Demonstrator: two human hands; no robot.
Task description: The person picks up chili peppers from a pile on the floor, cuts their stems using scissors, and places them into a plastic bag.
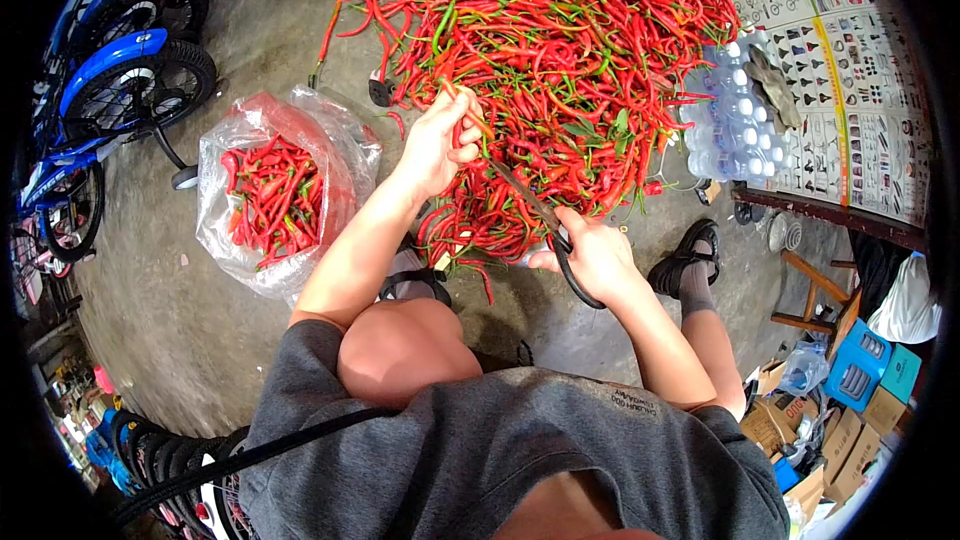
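A large heap of red chili peppers (570,60), some with green stems, lies in front of me. Above its left side, my left hand (440,140) is closed round a few red chilies (470,120), their stems pointing towards the blades. My right hand (595,260) grips dark scissors (540,208) by the handles, with the blades reaching up and left close to the held stems. Whether the blades touch a stem is too small to tell. To the left, a clear plastic bag (345,155) stands open with red chilies (275,200) inside.
Blue bicycles (125,55) stand at the upper left. Shrink-wrapped water bottles (735,120) sit right of the heap, beside a printed sheet (820,70). A wooden stool (815,290) and cardboard boxes (840,450) are at the lower right, tires (160,460) at the lower left.
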